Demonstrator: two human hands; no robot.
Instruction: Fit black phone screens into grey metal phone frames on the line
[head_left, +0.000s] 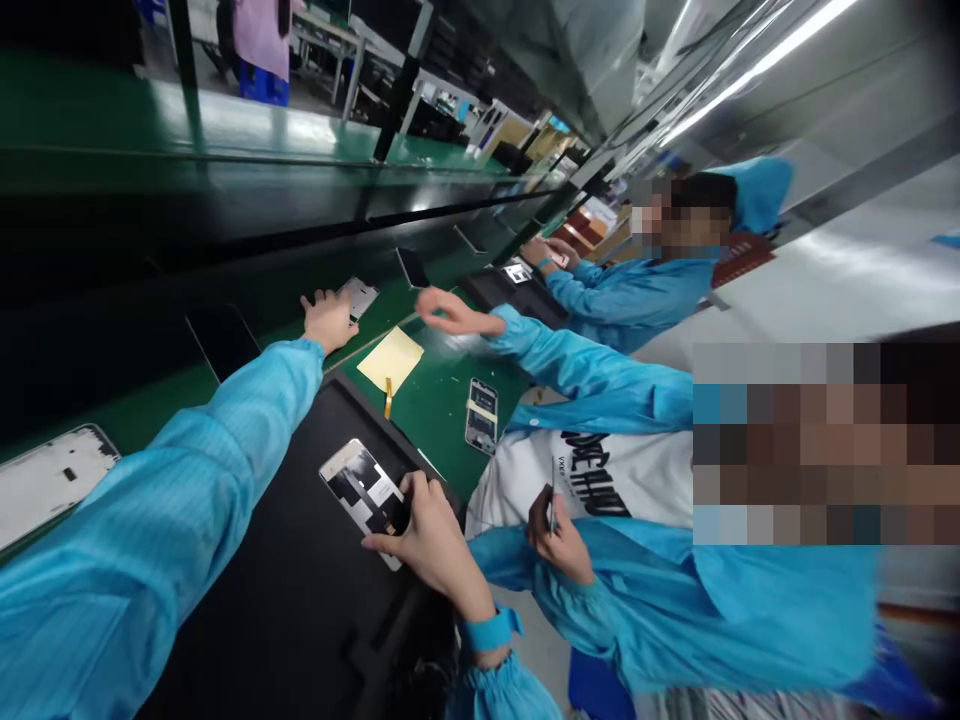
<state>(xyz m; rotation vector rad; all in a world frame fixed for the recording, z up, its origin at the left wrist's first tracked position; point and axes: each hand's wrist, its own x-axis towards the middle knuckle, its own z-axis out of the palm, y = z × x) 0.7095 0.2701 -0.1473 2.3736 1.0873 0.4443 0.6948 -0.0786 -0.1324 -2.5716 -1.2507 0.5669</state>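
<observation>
Green bench [442,405] ahead, hands [328,320] [433,540] stand apart (left outstretched, right gripping phone [356,485]).

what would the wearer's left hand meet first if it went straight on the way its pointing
Probably the flat, light grey, rectangular phone part right beside the fingers of the left hand. Whether they touch already is unclear, since depth is hard to judge from this one view.

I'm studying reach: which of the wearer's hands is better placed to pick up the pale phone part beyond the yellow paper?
Probably the left hand: it is at the pale phone part, while the right hand holds a white-edged phone over the black mat.
</observation>
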